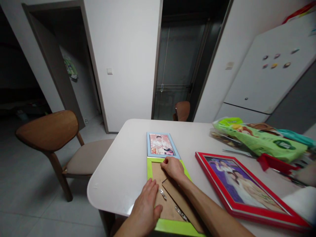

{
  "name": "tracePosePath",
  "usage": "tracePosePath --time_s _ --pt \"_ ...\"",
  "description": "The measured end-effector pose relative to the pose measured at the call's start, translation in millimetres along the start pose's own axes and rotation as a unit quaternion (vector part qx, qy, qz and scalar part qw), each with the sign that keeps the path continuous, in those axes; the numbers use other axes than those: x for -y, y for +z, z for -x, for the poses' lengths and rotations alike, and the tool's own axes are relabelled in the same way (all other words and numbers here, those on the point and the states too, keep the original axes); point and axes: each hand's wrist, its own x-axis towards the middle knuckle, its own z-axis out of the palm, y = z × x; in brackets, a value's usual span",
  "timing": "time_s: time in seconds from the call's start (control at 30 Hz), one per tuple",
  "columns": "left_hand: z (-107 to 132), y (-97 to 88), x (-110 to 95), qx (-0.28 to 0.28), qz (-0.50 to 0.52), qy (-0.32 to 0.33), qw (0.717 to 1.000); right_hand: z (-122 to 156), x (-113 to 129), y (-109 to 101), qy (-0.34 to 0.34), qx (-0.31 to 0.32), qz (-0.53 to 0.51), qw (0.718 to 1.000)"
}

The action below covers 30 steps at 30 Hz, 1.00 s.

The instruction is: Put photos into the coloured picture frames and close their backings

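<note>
A lime-green picture frame [172, 226] lies face down on the table, its brown backing board [156, 169] upward. Across the board's right part runs a brown stand leg [177, 196], partly hidden by my right forearm. A small metal hanger [162, 194] and a metal hinge [181, 214] show on the backing. My left hand [145, 205] rests on the frame's left side, fingers stretched out over the rim and board. Near the board's top edge my right hand [172, 168] is closed in a pinch; what its fingertips hold, if anything, is hidden.
A light-blue framed photo [175, 146] lies just beyond the green frame. To the right lies a red framed photo [229, 204]. Green packaging [266, 138] and a red-handled item [274, 163] crowd the table's right side. A wooden chair [49, 131] stands left.
</note>
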Motion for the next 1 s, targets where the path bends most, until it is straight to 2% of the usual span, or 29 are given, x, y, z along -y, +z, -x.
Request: tracePosePath --time_s 0.17,0.3,0.4,0.63,1.0 --pt "2.0 2.3 1.3 -0.021 0.026 -0.005 0.999 32.7 3.1 -17.0 -0.098 0.017 -0.043 0.994" --pt "2.9 4.9 3.1 -0.029 0.037 -0.004 0.999 70.5 0.0 -29.3 -0.217 0.097 -0.082 0.968" --pt "2.9 7.5 5.9 -0.041 0.038 0.005 0.998 84.0 -3.3 -32.0 -0.280 0.140 -0.099 0.944" --pt "2.4 12.6 10.3 -0.060 0.028 0.012 0.998 83.4 1.5 -24.0 -0.274 0.123 -0.074 0.951" --pt "1.3 14.8 10.2 -0.060 0.017 0.018 0.998 87.7 19.1 -25.9 -0.188 0.101 -0.048 0.976"
